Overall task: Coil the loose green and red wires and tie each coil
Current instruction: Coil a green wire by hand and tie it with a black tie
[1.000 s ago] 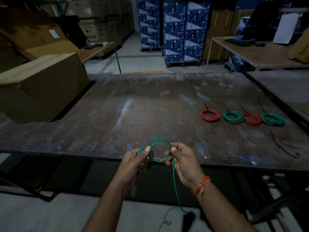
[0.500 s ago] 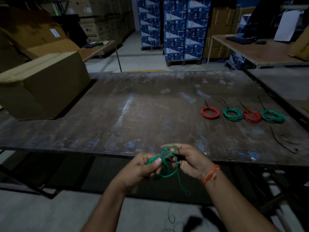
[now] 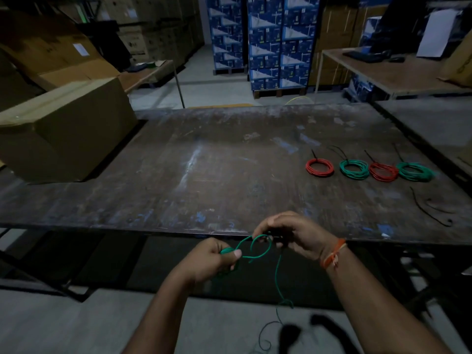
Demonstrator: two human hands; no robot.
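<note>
Both hands hold a loose green wire [image 3: 258, 251] just in front of the table's near edge. My left hand [image 3: 212, 259] pinches a small bundle of green loops between thumb and fingers. My right hand [image 3: 291, 233] grips the wire a little farther right and higher, forming an open loop between the hands. The wire's free tail [image 3: 278, 290] hangs from my right hand down to the floor. On the table at the right lie tied coils in a row: red [image 3: 319, 167], green [image 3: 354, 169], red [image 3: 383, 171], green [image 3: 415, 171].
A worn dark table [image 3: 204, 169] fills the middle. A large cardboard box [image 3: 63, 131] stands on its left side. Loose black ties [image 3: 431, 210] lie near the right front. Stacked blue boxes [image 3: 278, 42] and another desk [image 3: 398, 70] stand behind.
The hands moved apart, my right one rising toward the table edge. The tangled loop between them opened into a wider one, and more tail hangs down to the floor.
</note>
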